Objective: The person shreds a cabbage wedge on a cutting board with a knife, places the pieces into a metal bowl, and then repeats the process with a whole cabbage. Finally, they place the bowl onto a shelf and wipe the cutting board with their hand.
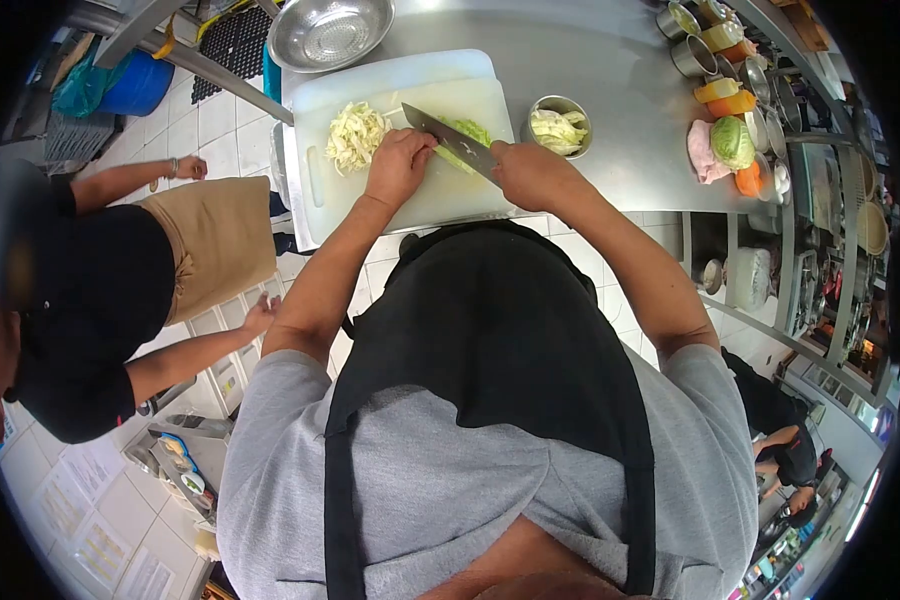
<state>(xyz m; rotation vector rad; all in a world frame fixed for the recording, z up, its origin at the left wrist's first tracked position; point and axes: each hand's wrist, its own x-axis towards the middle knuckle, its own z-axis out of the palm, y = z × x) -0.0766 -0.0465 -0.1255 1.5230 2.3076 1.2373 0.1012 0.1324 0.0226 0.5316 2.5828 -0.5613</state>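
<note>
My right hand [530, 175] is closed around the handle of a wide-bladed kitchen knife [450, 140]. The blade slants across a green leafy vegetable [468, 128] on the white cutting board [410, 205]; part of the vegetable is hidden under it. Beside the blade, the curled fingers of my left hand [400, 168] press on the vegetable's near edge. A heap of pale shredded cabbage [357, 136] lies on the board to the left of that hand. To the right of the board stands a metal bowl [586, 148] with pale cabbage pieces [556, 131] in it.
A metal colander [331, 35] stands at the board's far left. On the right of the steel counter [620, 70] are a cabbage [732, 143], sauce bottles [730, 103] and several metal containers. A co-worker [100, 270] in a tan apron stands close on my left; more people are farther right.
</note>
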